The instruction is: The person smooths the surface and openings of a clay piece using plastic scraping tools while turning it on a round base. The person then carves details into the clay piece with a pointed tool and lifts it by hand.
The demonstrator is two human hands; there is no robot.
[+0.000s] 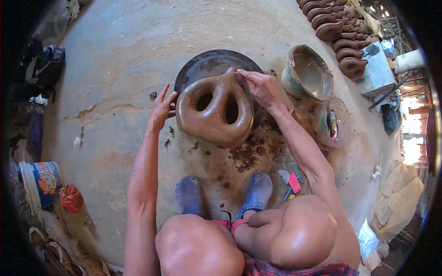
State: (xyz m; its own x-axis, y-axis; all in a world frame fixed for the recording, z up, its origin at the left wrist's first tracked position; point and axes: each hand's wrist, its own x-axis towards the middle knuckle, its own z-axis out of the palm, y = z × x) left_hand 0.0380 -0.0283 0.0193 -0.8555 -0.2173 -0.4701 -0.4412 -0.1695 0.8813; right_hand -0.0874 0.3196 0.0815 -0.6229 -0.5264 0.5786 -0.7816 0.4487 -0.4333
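Two hands on wet clay piece (214, 108) atop round turntable (212, 64) (floor level): left hand (161, 108) fingers spread against its side, right hand (260, 85) pinching small tool (239, 75) at its top.

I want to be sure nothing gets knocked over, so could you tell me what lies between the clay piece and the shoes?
In the head view, only loose clay scraps lie on the floor between the clay piece and the shoes.

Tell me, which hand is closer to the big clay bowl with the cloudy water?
Right. The right hand works at the top of the clay piece, just beside the bowl. The left hand is on the piece's far side, away from the bowl.
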